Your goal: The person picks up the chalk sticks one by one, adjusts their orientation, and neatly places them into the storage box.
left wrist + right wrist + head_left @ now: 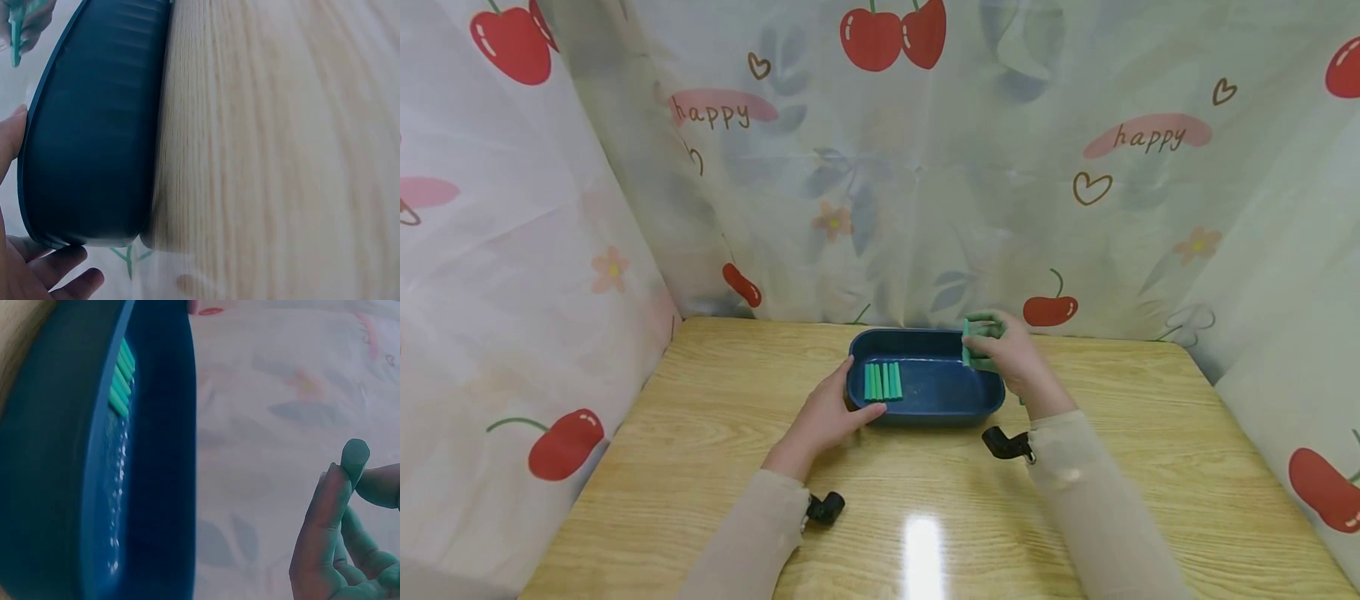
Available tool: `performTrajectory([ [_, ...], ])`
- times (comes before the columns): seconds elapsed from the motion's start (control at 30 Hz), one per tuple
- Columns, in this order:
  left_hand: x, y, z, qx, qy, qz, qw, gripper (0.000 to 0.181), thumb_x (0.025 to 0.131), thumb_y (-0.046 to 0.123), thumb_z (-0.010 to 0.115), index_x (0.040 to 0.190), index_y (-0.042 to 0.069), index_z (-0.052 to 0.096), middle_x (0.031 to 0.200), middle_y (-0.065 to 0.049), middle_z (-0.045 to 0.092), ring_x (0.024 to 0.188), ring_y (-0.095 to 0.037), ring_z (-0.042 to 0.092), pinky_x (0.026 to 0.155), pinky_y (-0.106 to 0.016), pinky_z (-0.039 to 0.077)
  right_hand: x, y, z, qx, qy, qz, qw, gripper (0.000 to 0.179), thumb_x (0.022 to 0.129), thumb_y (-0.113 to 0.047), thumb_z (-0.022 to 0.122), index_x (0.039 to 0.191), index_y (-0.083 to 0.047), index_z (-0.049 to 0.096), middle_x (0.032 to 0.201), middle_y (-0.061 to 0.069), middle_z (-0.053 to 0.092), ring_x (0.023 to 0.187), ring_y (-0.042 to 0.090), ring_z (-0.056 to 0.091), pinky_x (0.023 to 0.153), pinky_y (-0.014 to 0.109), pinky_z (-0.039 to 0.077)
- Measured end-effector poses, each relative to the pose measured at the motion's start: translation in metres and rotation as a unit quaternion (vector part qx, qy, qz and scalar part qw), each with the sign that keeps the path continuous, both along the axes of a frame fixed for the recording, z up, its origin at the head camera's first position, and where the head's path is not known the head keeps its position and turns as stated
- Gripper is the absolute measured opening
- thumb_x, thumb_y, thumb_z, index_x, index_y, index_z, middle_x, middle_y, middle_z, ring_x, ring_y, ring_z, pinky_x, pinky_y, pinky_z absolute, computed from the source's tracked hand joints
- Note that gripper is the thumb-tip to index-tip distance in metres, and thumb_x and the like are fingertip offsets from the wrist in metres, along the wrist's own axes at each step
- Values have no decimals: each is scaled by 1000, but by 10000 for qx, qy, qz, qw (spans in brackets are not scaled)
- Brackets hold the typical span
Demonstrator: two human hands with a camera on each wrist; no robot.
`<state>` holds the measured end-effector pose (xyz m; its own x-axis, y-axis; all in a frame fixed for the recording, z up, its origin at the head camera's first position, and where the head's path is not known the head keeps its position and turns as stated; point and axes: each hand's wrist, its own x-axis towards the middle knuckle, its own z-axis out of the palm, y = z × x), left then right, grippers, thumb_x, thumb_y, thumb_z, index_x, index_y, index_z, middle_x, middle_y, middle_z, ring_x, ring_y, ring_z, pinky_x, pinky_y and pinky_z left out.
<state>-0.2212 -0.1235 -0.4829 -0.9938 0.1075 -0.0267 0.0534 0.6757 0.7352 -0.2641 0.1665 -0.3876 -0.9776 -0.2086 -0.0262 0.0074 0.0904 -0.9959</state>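
Observation:
A dark blue tray point(936, 410) with rounded corners stands on the table. Inside its left end, several green chalk sticks point(883, 382) lie side by side in a row. My left hand point(831, 408) grips the tray's left end; the thumb is on the near rim, and the fingers point(59, 265) bend round the end wall. Above the tray's right end, my right hand point(1011, 350) pinches one green chalk stick point(355, 455) between thumb and fingertips. That stick is held roughly upright in the head view. Green colour covers the right fingers point(325, 519).
A wood-grain table point(715, 467) carries everything. Beside the tray's right end, a small green piece point(1021, 401) shows partly behind the right wrist. Printed cloth point(917, 200) hangs at the back and both sides. Black wrist cameras point(826, 508) sit on both sleeves.

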Motion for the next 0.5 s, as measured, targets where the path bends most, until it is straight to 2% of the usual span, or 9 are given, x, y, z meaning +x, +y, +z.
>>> performTrajectory([
  [0.27, 0, -1, 0, 30, -6, 23, 10000, 104, 83, 56, 76, 162, 19, 18, 163, -8, 28, 149, -29, 28, 116, -54, 29, -9, -24, -10, 242, -346, -118, 9990, 50, 97, -3, 61, 143, 5, 44, 120, 19, 54, 86, 17, 63, 72, 30, 59],
  [0.5, 1, -1, 2, 33, -79, 38, 10000, 105, 83, 57, 75, 162, 20, 18, 163, -7, 27, 149, -29, 27, 116, -54, 30, -13, -40, -30, 399, -345, -101, 9986, 47, 97, -4, 62, 141, 2, 49, 109, 13, 57, 85, 17, 62, 74, 34, 59],
])
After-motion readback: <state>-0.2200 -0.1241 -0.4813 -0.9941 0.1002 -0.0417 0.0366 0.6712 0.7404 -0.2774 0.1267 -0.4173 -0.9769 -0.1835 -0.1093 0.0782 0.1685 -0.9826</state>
